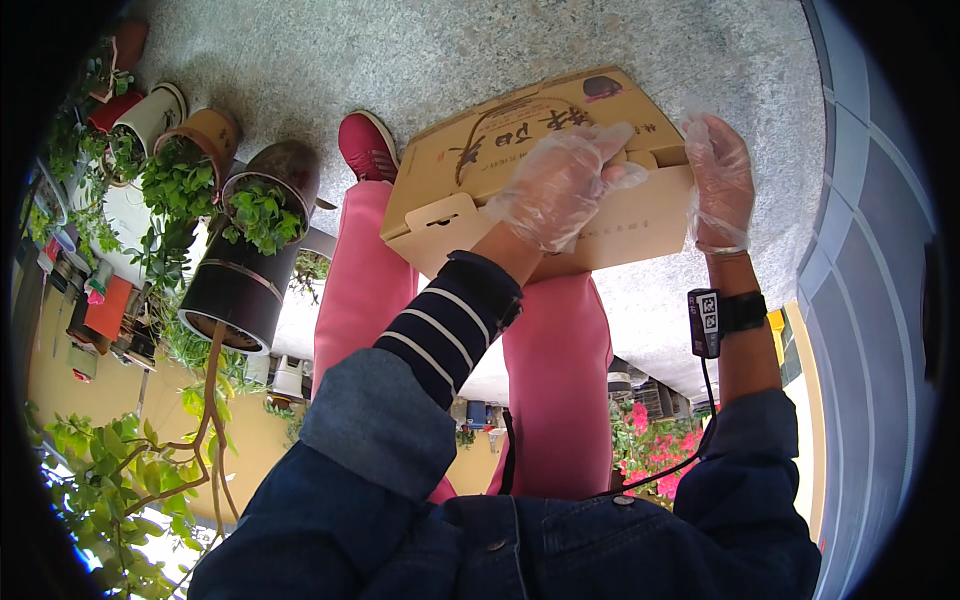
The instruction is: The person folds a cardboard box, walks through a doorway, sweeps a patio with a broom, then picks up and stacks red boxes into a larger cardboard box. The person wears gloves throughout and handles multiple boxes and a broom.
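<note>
A tan cardboard box (460,215) with dark printing and a thin cord handle (468,150) lies tilted in front of my legs. A flap with a slot (440,215) stands out at its near left corner. My left hand (565,185), in a clear plastic glove, reaches across the top, its bent fingers closed on the box's edge near the right end. My right hand (720,175), gloved the same way, is at the right end with curled fingers; whether they grip the cardboard is hidden.
Potted plants (265,210) line the left side of the grey concrete floor (700,50). A leafy branch (215,420) rises at lower left. My red shoe (367,145) is left of the box. A black device (705,322) with a cable is on my right wrist. A grey panelled surface (880,300) runs along the right.
</note>
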Demonstrator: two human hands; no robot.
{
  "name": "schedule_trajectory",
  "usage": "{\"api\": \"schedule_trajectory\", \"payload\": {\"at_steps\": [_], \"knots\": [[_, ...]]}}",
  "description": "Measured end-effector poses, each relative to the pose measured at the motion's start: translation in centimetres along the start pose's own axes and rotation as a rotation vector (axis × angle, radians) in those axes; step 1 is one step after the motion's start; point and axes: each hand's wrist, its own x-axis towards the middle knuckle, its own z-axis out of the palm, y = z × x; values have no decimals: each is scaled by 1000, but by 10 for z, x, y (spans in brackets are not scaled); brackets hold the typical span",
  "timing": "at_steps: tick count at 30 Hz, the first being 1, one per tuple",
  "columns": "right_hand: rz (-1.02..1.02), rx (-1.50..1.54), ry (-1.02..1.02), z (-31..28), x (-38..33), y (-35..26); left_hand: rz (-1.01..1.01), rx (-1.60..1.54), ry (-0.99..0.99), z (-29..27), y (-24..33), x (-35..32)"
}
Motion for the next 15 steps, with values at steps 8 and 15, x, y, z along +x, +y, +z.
{"api": "schedule_trajectory", "payload": {"at_steps": [8,15], "knots": [[-435,-735,-351,-1,-7,-20,106,-81,61,1,0,0],[-431,-765,-396,-2,-4,-20,99,-124,85,7,-3,0]]}}
